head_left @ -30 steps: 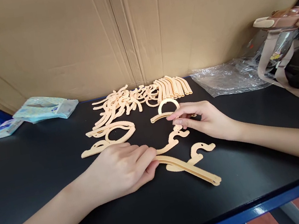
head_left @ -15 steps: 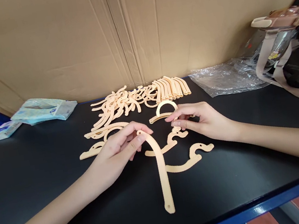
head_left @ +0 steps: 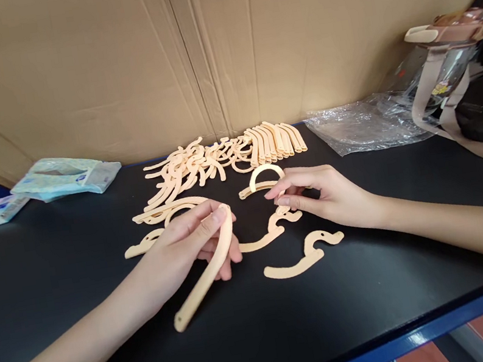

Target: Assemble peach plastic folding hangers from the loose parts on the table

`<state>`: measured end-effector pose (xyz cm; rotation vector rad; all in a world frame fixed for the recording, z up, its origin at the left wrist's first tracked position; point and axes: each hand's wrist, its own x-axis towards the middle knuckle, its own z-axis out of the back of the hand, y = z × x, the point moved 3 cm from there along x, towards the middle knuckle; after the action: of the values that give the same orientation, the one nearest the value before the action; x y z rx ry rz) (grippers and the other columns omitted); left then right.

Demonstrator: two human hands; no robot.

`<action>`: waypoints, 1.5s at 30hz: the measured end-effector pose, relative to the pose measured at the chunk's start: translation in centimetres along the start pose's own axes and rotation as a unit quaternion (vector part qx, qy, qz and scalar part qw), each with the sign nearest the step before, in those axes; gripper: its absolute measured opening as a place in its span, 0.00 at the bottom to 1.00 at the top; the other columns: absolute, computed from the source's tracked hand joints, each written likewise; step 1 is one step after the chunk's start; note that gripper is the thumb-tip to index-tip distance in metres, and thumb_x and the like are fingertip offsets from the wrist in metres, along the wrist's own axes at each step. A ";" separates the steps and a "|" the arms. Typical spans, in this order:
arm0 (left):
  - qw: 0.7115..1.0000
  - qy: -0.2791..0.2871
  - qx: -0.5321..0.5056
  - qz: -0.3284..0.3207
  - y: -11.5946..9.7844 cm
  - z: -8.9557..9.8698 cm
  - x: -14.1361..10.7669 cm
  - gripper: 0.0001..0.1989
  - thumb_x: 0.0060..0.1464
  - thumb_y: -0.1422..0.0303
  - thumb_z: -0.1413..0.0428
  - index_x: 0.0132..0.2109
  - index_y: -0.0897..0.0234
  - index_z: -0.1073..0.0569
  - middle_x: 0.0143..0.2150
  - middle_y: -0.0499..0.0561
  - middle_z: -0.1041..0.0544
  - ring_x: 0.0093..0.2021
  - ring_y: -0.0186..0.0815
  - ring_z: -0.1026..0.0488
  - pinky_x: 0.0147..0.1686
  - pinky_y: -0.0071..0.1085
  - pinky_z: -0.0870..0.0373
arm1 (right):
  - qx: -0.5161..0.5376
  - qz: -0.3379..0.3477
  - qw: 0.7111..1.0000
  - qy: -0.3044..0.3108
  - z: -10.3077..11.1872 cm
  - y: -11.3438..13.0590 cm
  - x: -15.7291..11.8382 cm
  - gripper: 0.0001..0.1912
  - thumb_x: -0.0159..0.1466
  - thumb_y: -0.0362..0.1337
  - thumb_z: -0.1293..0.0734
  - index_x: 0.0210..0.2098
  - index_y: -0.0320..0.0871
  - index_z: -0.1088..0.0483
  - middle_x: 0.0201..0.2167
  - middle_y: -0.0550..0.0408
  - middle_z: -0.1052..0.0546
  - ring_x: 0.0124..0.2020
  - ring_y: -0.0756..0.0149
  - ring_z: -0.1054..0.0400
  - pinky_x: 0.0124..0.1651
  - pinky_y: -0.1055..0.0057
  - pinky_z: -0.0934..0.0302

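Note:
In my left hand [head_left: 196,241] is a beige curved hanger arm [head_left: 203,283], pinched near its upper end between thumb and fingers. Its lower end, with a small hole, points down toward the left. My right hand [head_left: 318,196] grips a beige hanger hook [head_left: 265,169] by its lower part; the hook's round curve rises above the fingertips. The two held pieces are apart. Beneath and in front of the hands lie joined hook-and-arm pieces, one at the right [head_left: 295,267] and another partly overlapped [head_left: 263,242]. More pieces [head_left: 144,247] lie beside my left hand, partly hidden by it.
At the back lies a loose heap of beige pieces [head_left: 188,168], beside a row of arms [head_left: 274,141]. Blue tissue packs [head_left: 67,176] are at the left. A clear plastic bag [head_left: 366,123] and a strapped bottle [head_left: 452,53] stand at the right. Cardboard [head_left: 112,73] rises behind.
The lower end of the hanger arm in my left hand has swung leftward, from hanging nearly straight down to slanting left. My right hand keeps the hook almost in place.

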<state>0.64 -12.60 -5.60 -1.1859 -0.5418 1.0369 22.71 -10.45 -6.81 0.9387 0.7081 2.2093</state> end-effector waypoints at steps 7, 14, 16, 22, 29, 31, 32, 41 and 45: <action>0.920 -0.046 0.366 -0.129 0.0 -1.0 -1.2 0.15 0.67 0.58 0.57 0.42 0.59 0.31 0.19 0.41 0.34 0.20 0.29 0.35 0.22 0.26 0.43 | 0.004 -0.008 1.000 0.009 -0.1 0.1 -0.1 0.09 0.66 0.38 0.36 0.44 0.42 0.26 0.36 0.55 0.24 0.32 0.72 0.32 0.36 0.73 0.36; 0.830 -0.059 0.485 -0.269 0.8 -1.1 -1.0 0.11 0.67 0.65 0.55 0.42 0.63 0.30 0.27 0.44 0.30 0.26 0.30 0.34 0.26 0.28 0.44 | 0.119 -0.091 0.989 0.006 -0.1 0.1 0.0 0.11 0.63 0.39 0.32 0.42 0.40 0.26 0.30 0.56 0.24 0.29 0.71 0.31 0.34 0.72 0.35; 0.825 -0.055 0.484 -0.285 0.8 -1.1 -1.0 0.11 0.67 0.65 0.55 0.43 0.63 0.30 0.30 0.46 0.29 0.30 0.32 0.33 0.28 0.28 0.42 | 0.150 -0.110 0.983 0.009 -0.2 0.1 0.1 0.11 0.62 0.39 0.31 0.42 0.40 0.25 0.30 0.57 0.24 0.29 0.72 0.31 0.34 0.72 0.36; 0.814 -0.045 0.475 -0.332 0.5 -1.5 -0.9 0.09 0.67 0.68 0.54 0.47 0.64 0.31 0.37 0.47 0.27 0.35 0.34 0.35 0.34 0.29 0.40 | 0.290 -0.142 0.944 0.066 -0.7 0.0 0.2 0.11 0.59 0.38 0.28 0.41 0.40 0.25 0.32 0.56 0.22 0.33 0.73 0.28 0.39 0.73 0.34; 0.793 -0.028 0.490 -0.361 0.1 -2.3 -0.8 0.10 0.68 0.70 0.55 0.48 0.65 0.31 0.37 0.49 0.27 0.35 0.35 0.35 0.35 0.31 0.39 | 0.333 -0.121 0.929 0.105 -1.3 0.0 0.3 0.09 0.59 0.33 0.28 0.40 0.41 0.25 0.33 0.58 0.21 0.36 0.73 0.25 0.43 0.74 0.33; 0.789 -0.029 0.493 -0.367 0.2 -2.4 -0.8 0.10 0.68 0.69 0.56 0.49 0.65 0.31 0.37 0.49 0.27 0.34 0.35 0.35 0.35 0.31 0.39 | 0.340 -0.120 0.926 0.110 -1.2 0.1 0.3 0.09 0.59 0.33 0.28 0.40 0.41 0.25 0.33 0.58 0.21 0.36 0.72 0.25 0.44 0.73 0.33; 0.791 -0.030 0.489 -0.366 0.3 -2.4 -0.8 0.10 0.68 0.69 0.56 0.48 0.64 0.31 0.36 0.48 0.27 0.34 0.35 0.34 0.34 0.31 0.39 | 0.346 -0.121 0.923 0.114 -1.2 0.1 0.3 0.09 0.59 0.33 0.28 0.40 0.41 0.25 0.33 0.58 0.21 0.36 0.72 0.25 0.43 0.73 0.33; 0.793 -0.010 0.481 -0.374 -0.1 -2.8 -1.1 0.09 0.68 0.70 0.57 0.48 0.65 0.33 0.34 0.47 0.27 0.32 0.33 0.32 0.32 0.29 0.39 | 0.344 -0.117 0.921 0.137 -1.4 0.3 0.2 0.09 0.59 0.33 0.28 0.40 0.41 0.25 0.33 0.57 0.21 0.35 0.71 0.26 0.41 0.72 0.34; 0.779 -0.017 0.489 -0.393 -0.5 -3.0 -1.2 0.09 0.67 0.71 0.54 0.49 0.67 0.32 0.34 0.48 0.27 0.33 0.35 0.34 0.32 0.30 0.40 | 0.355 -0.123 0.918 0.125 -1.5 0.3 0.3 0.09 0.59 0.33 0.28 0.40 0.40 0.25 0.34 0.57 0.22 0.37 0.71 0.26 0.43 0.71 0.34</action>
<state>2.67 -15.06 -5.93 0.0436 -0.3658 0.4488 21.30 -10.81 -7.41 0.8250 1.7240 1.8701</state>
